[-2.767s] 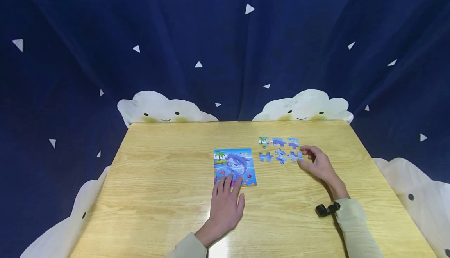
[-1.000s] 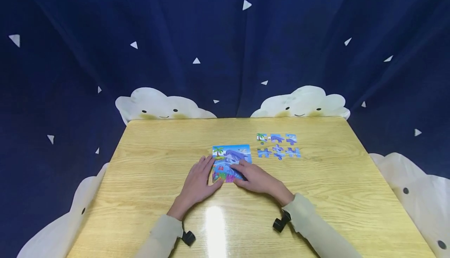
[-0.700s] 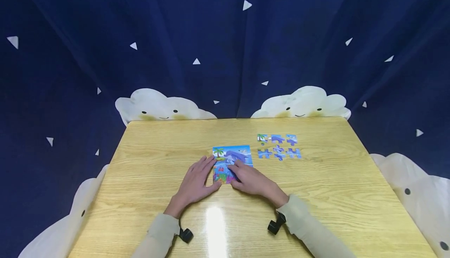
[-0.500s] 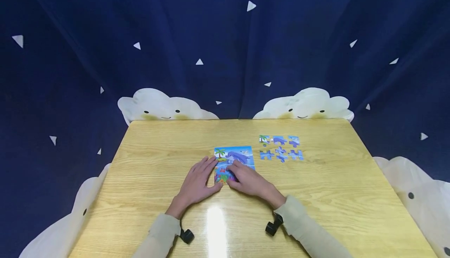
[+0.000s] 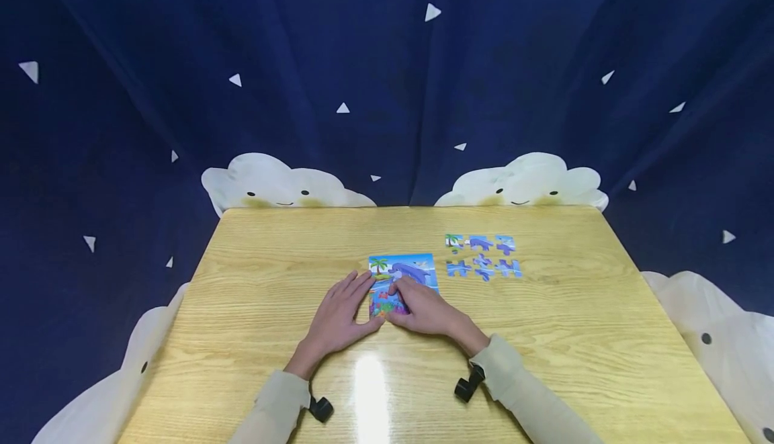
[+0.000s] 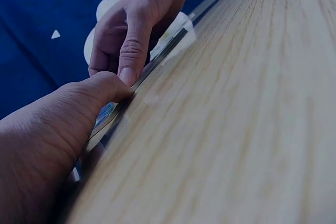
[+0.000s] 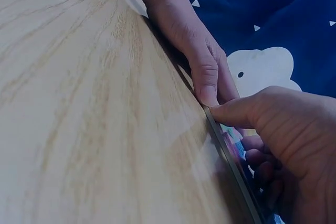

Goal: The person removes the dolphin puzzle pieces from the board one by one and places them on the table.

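A square jigsaw board with a dolphin, palm tree and sea-bottom picture lies flat on the table. My left hand lies along its left side, fingers nearly straight, thumb reaching to the near edge. Over the lower right part bends my right hand, fingers curled on the picture and thumb at the near edge, gripping there; they hide that part. Both thumbs meet at the edge in the right wrist view, where the left hand is opposite the right hand. Several loose jigsaw pieces lie in two rows to the right.
The wooden table extends around the board, with a bright light reflection near the front. Dark blue curtain with white triangles and cloud shapes closes off the back and sides.
My right hand has come from beside the loose pieces to the board and lately shifted slightly left. My left hand has moved from the near edge to the left side.
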Tool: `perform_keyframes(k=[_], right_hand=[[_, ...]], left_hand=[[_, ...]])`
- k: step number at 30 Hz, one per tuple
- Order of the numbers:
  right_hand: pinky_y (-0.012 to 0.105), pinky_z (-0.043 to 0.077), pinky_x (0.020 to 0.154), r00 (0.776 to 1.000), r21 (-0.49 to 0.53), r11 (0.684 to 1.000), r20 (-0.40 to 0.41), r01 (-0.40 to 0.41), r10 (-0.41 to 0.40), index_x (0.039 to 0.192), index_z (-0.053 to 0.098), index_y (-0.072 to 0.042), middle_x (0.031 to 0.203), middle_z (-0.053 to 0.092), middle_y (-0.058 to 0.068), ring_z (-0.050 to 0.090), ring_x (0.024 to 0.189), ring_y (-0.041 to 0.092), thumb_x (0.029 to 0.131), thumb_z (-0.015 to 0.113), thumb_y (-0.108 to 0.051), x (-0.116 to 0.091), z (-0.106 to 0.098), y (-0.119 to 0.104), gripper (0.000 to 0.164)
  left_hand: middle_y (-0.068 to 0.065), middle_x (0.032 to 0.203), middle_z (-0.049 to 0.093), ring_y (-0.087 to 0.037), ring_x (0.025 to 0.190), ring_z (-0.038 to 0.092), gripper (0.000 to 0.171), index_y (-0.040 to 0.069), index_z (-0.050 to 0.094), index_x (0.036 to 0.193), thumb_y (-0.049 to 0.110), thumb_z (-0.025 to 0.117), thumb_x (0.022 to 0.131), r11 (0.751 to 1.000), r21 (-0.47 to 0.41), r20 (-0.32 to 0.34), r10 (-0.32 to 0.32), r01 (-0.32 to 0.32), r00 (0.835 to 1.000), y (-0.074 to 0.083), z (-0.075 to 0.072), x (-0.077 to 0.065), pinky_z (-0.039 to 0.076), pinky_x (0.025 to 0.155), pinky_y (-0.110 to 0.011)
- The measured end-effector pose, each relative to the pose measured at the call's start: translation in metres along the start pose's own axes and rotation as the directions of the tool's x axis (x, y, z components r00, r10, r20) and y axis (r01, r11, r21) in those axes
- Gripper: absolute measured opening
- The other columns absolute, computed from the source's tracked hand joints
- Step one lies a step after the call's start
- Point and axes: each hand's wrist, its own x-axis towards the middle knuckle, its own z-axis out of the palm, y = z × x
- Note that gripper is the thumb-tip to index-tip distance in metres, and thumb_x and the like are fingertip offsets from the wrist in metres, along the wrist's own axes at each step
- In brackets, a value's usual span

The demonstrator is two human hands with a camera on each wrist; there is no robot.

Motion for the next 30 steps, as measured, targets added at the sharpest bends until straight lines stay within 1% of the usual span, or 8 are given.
perform_keyframes(k=[9, 18, 22, 26, 28, 30], right_hand=[[0.026, 0.046, 0.068, 1.000, 0.024, 1.000, -0.016, -0.006, 0.007, 0.118, 0.059, -0.017, 0.099, 0.052, -0.005, 0.051, 0.080, 0.009, 0.094, 0.073, -0.047, 0.0002, 0.0015, 0.0014, 0.041], [0.027, 0.047, 0.073, 1.000, 0.042, 0.999, -0.010, -0.014, 0.015, 0.114, 0.057, -0.017, 0.104, 0.051, -0.005, 0.053, 0.084, 0.010, 0.093, 0.074, -0.053, 0.0016, -0.0007, 0.0000, 0.045], [0.027, 0.047, 0.075, 1.000, 0.084, 0.996, 0.001, -0.012, 0.012, 0.117, 0.060, -0.015, 0.103, 0.052, -0.003, 0.051, 0.086, 0.010, 0.093, 0.076, -0.047, 0.0014, -0.0030, 0.0007, 0.044], [0.029, 0.045, 0.075, 1.000, 0.136, 0.991, 0.014, -0.006, 0.004, 0.118, 0.063, -0.010, 0.099, 0.053, 0.002, 0.049, 0.085, 0.012, 0.093, 0.080, -0.036, 0.0004, -0.0061, -0.0003, 0.040], [0.029, 0.045, 0.075, 1.000, 0.131, 0.991, 0.022, -0.003, 0.000, 0.117, 0.063, -0.010, 0.098, 0.055, 0.003, 0.049, 0.085, 0.013, 0.093, 0.080, -0.034, 0.0002, -0.0064, -0.0010, 0.038], [0.030, 0.046, 0.077, 1.000, 0.116, 0.993, 0.030, -0.003, 0.000, 0.118, 0.063, -0.009, 0.098, 0.057, 0.003, 0.051, 0.086, 0.013, 0.093, 0.079, -0.033, 0.0005, -0.0061, -0.0023, 0.038]], left_hand=[[0.003, 0.170, 0.032, -0.029, 0.159, 0.023, 0.089, 0.021, 0.035, 0.165, 0.074, 0.052, 0.095, 1.000, 0.016, -0.001, 0.005, -0.005, 1.000, -0.0007, 0.0005, 0.0009, 0.025, 0.124, -0.054], [0.005, 0.170, 0.032, -0.027, 0.159, 0.023, 0.089, 0.023, 0.036, 0.164, 0.073, 0.054, 0.093, 1.000, 0.012, -0.007, 0.007, -0.007, 1.000, -0.0035, -0.0002, 0.0018, 0.025, 0.124, -0.053], [0.003, 0.170, 0.033, -0.028, 0.158, 0.023, 0.090, 0.022, 0.036, 0.164, 0.072, 0.056, 0.093, 1.000, 0.014, -0.009, 0.010, -0.010, 1.000, -0.0035, 0.0000, 0.0020, 0.025, 0.123, -0.054], [0.006, 0.171, 0.030, -0.025, 0.159, 0.020, 0.091, 0.024, 0.033, 0.166, 0.072, 0.057, 0.092, 1.000, 0.026, 0.018, -0.005, 0.005, 1.000, -0.0030, 0.0003, 0.0013, 0.024, 0.124, -0.052], [0.007, 0.171, 0.029, -0.024, 0.160, 0.019, 0.092, 0.024, 0.032, 0.166, 0.072, 0.057, 0.092, 1.000, 0.029, 0.026, -0.009, 0.008, 1.000, -0.0029, 0.0006, 0.0005, 0.023, 0.125, -0.052], [0.006, 0.171, 0.029, -0.024, 0.160, 0.019, 0.091, 0.024, 0.032, 0.166, 0.071, 0.057, 0.092, 1.000, 0.023, 0.021, -0.007, 0.006, 1.000, -0.0030, 0.0012, -0.0005, 0.023, 0.125, -0.053]])
